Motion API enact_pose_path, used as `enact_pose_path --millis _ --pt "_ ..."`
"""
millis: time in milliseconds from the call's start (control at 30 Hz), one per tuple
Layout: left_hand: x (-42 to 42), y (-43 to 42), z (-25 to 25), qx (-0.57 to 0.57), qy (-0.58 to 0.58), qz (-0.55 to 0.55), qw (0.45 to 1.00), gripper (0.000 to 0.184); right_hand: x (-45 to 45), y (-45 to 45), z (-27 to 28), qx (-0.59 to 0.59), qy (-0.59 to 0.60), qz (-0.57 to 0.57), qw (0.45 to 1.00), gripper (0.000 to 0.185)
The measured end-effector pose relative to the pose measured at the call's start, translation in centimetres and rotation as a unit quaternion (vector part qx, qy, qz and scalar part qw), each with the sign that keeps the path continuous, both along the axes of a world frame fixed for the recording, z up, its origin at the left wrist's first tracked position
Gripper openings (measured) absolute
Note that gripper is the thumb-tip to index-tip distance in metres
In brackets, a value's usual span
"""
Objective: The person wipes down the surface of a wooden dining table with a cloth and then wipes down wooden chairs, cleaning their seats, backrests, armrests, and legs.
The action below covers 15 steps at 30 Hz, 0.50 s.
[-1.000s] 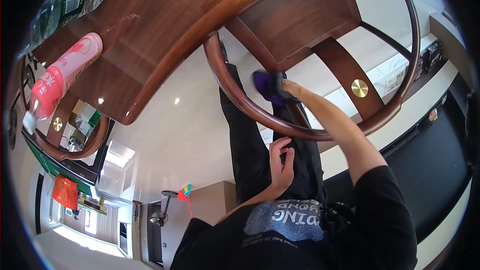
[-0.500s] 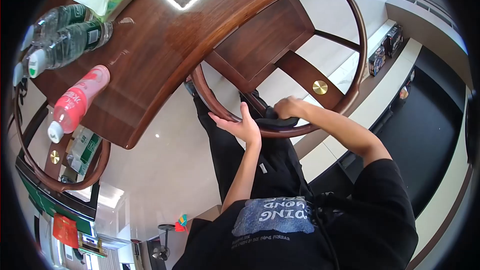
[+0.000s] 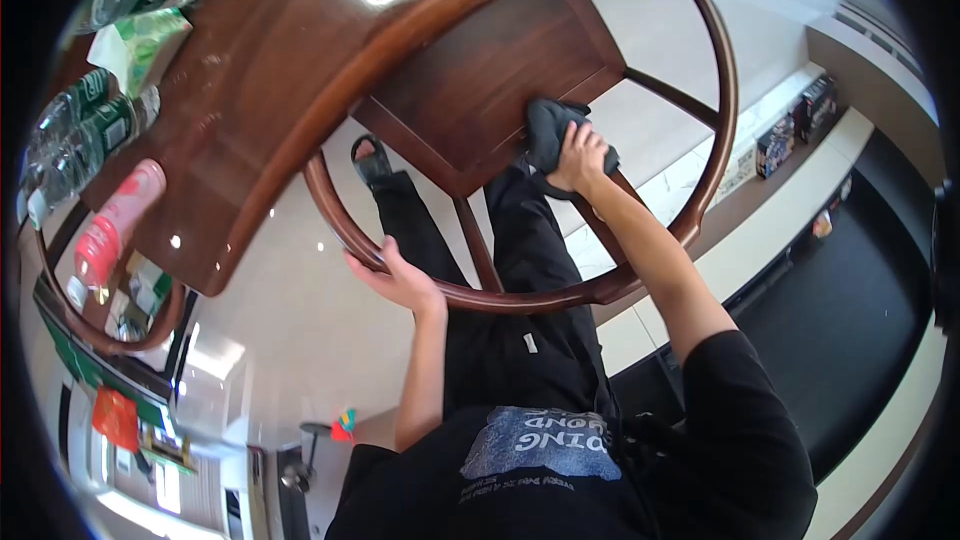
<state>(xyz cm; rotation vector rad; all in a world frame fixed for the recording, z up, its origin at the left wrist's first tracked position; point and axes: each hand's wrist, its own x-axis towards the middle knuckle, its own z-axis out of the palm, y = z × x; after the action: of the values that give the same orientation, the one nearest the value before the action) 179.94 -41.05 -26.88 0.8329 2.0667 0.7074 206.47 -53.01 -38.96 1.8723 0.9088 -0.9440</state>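
A wooden chair (image 3: 500,70) with a curved armrest rail (image 3: 530,298) stands in front of me, beside the table. My right hand (image 3: 580,158) holds a dark cloth (image 3: 547,132) against the chair, where the seat's near edge meets the backrest slat. Part of the cloth is hidden under the fingers. My left hand (image 3: 400,282) is at the left part of the rail, palm against it, with the thumb raised and the fingers stretched out.
On the wooden table (image 3: 290,70) at the left are a pink bottle (image 3: 115,220), several clear bottles (image 3: 80,130) and a tissue pack (image 3: 145,45). Another chair (image 3: 130,345) stands beyond. A low cabinet (image 3: 770,230) runs along the right. My legs are below the rail.
The right hand has moved with the cloth from below the seat, then the rail, up to the seat's edge. My left hand has come to the rail and shifted left along it.
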Motion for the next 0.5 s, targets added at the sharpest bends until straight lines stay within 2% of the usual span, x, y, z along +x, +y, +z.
enact_pose_path --millis 133,267,367,433,500 --pt "-0.3 -0.1 -1.2 0.008 0.048 -0.002 0.999 0.068 0.2 2.7 -6.2 -0.052 0.007 -0.002 0.999 0.128" --pt "0.0 0.2 -1.5 0.008 0.055 -0.006 0.998 0.067 -0.8 2.6 -8.1 -0.062 -0.014 -0.014 0.998 0.135" --pt "0.8 0.6 -0.6 -0.038 0.102 -0.005 0.994 0.072 -0.3 1.0 -5.9 -0.030 0.033 0.041 0.998 0.133" --pt "0.7 0.3 -1.7 -0.020 0.121 -0.005 0.992 0.073 -0.4 -0.1 -3.3 -0.012 0.073 0.039 0.996 0.129" --pt "0.1 0.1 -1.5 -0.016 0.148 -0.005 0.989 0.074 1.7 -1.1 0.1 -0.039 0.177 0.037 0.983 0.124"
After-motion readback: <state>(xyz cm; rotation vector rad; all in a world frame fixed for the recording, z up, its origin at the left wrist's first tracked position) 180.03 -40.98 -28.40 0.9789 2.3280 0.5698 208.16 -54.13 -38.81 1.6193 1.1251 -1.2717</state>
